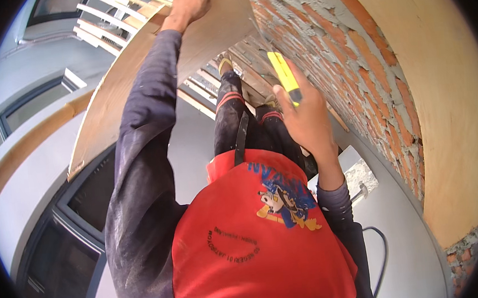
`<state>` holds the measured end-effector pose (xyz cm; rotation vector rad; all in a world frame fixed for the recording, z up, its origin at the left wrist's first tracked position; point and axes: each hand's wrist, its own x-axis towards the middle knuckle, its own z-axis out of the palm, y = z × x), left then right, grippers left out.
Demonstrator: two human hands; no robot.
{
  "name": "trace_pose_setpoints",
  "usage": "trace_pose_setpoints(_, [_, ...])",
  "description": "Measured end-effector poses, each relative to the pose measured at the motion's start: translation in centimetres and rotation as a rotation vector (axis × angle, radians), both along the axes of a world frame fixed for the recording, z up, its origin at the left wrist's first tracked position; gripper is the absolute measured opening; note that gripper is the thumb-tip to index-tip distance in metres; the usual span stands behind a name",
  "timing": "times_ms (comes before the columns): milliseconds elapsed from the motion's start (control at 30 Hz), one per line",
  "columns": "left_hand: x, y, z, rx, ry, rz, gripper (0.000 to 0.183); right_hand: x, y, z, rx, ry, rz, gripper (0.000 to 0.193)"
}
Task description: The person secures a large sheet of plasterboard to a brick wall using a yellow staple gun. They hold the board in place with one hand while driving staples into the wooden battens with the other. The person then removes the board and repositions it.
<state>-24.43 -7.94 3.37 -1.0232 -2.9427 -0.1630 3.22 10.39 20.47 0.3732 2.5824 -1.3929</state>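
My left hand (189, 7) reaches up to the top of a large plywood sheet (117, 110), its fingers closed at the sheet's upper part. The fingertips are partly cut off by the picture's upper rim. In my right hand (310, 116), raised in front of my body, is a yellow utility knife (283, 71) with a dark grey end. The knife stands tilted, its far end pointing up and left, and I cannot make out a blade. It is apart from the plywood sheet and close to the brick wall (343, 47).
Below my feet are wooden slats (196, 91). A tall pale wood panel (446, 107) stands against the wall on the right. Windows (69, 260) and a grey building wall lie left. A black cable (384, 249) hangs beside my right side, and more wooden strips (103, 25) show at upper left.
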Motion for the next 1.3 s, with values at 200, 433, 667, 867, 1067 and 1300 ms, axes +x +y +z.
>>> trace_pose_setpoints(200, [1.8, 1.1, 1.6, -0.018, -0.019, -0.018, 0.023, 1.6, -0.7, 1.7, 0.024, -0.036, 0.005, 0.053])
trace_pose_setpoints(433, [3.6, 1.1, 3.4, -0.089, -0.142, 0.028, 0.028, -2.9, -2.4, -2.2, 0.085, -0.009, -0.003, 0.052])
trace_pose_setpoints(667, [4.4, 1.6, 2.7, -0.036, -0.07, 0.025, 0.024, 0.7, -0.2, 0.9, 0.095, 0.007, 0.038, 0.051])
trace_pose_setpoints(867, [3.5, -0.3, 3.8, -0.069, -0.127, 0.042, 0.033, 1.2, -0.7, 2.9, 0.044, 0.005, 0.09, 0.054])
trace_pose_setpoints(1067, [0.1, -0.3, 1.3, -0.072, -0.21, 0.025, 0.029, -2.3, -1.3, 3.9, 0.036, -0.094, 0.083, 0.055])
trace_pose_setpoints(1300, [2.7, 0.8, 6.0, -0.008, -0.057, 0.071, 0.022, -2.9, -2.7, 5.2, 0.155, -0.223, 0.079, 0.058])
